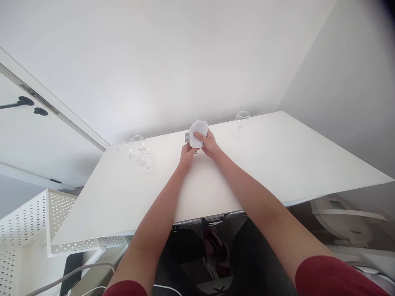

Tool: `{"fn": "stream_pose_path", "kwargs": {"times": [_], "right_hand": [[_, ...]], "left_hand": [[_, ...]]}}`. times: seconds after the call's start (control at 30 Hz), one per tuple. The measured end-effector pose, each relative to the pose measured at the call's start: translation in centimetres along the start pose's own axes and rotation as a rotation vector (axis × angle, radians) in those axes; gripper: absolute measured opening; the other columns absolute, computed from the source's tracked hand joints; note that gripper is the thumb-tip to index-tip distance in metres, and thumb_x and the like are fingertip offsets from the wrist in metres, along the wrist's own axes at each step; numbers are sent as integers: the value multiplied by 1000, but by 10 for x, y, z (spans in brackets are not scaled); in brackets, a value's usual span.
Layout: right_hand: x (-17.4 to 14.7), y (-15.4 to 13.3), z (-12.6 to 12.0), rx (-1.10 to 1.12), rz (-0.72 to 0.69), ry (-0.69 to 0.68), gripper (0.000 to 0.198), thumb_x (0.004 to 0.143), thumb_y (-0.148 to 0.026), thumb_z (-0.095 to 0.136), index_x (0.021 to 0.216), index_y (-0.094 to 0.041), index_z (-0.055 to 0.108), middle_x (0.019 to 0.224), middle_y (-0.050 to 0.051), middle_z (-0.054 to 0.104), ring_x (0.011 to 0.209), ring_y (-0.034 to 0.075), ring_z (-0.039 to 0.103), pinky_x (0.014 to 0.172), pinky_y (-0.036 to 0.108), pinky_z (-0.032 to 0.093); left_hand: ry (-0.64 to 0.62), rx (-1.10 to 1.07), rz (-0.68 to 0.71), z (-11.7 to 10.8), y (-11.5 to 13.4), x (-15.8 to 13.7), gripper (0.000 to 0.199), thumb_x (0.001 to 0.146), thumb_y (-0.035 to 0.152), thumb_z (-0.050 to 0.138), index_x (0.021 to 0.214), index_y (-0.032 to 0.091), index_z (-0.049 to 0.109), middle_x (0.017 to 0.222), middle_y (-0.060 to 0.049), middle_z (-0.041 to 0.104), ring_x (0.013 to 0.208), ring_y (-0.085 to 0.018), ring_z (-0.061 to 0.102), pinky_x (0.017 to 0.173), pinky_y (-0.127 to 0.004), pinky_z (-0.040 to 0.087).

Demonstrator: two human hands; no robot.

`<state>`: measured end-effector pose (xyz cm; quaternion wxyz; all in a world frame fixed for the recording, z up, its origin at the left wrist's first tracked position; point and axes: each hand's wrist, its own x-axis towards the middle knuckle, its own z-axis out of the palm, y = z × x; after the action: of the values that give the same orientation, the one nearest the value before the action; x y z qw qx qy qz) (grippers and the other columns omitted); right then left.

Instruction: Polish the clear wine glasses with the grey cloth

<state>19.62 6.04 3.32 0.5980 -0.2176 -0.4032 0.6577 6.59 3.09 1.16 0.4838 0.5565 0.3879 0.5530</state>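
Note:
Over the far middle of the white table, both my hands come together at a white rounded flat piece (198, 128); whether it is cloth, paper or something stiffer I cannot tell. My right hand (210, 144) is closed on it, the thumb lying across its front. My left hand (187, 156) is closed just below and to the left, its fingers partly hidden behind the piece. Something greyish and shiny shows at the piece's left edge, too small to name. A stemmed glass (242, 116) stands to the right, and a group of clear stemmed glasses (138, 153) is on the left.
The white table (117, 201) meets a pale wall at the back. A white perforated rack (27, 222) stands at the lower left, with a cable (80, 269) near it. A door with a black handle (24, 101) is at the left. A white rounded object (342, 222) sits below the right side.

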Motion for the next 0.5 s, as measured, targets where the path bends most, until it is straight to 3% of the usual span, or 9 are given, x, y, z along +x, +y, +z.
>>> {"fn": "stream_pose_path", "kwargs": {"times": [0.07, 0.13, 0.2, 0.3, 0.5], "right_hand": [[6, 2, -4, 52, -197, 139, 58, 69, -41, 93, 115, -27, 60, 102, 2, 74, 94, 19, 69, 72, 29, 58], [12, 4, -11, 77, -248, 251, 58, 67, -40, 93, 113, -26, 61, 104, 1, 75, 101, 20, 69, 78, 30, 58], [15, 6, -19, 54, -181, 306, 56, 66, -42, 94, 109, -24, 63, 99, 2, 76, 100, 20, 70, 77, 30, 57], [18, 11, -25, -31, -50, 288, 50, 70, -53, 91, 101, -21, 66, 90, 4, 75, 94, 21, 71, 75, 31, 57], [17, 22, -20, -228, 105, 91, 51, 73, -64, 87, 80, -18, 68, 78, 4, 71, 78, 20, 66, 70, 31, 53]], "left_hand": [[92, 4, 79, -3, 2, 1, 15, 85, 33, 76, 89, 21, 68, 97, -7, 69, 96, -21, 64, 81, -32, 52], [242, -5, 109, -8, 3, 3, 15, 87, 34, 72, 98, 24, 68, 114, -6, 67, 106, -19, 62, 87, -30, 50], [357, -12, 80, -13, 1, 6, 12, 90, 34, 68, 98, 26, 65, 121, -5, 64, 109, -19, 59, 88, -30, 49], [372, -8, 37, -16, -4, 8, 10, 92, 35, 64, 93, 26, 62, 116, -4, 61, 105, -19, 58, 84, -30, 47], [408, -40, 49, -17, -6, 10, 19, 95, 44, 64, 95, 25, 63, 117, -4, 64, 108, -19, 61, 84, -31, 47]]}}
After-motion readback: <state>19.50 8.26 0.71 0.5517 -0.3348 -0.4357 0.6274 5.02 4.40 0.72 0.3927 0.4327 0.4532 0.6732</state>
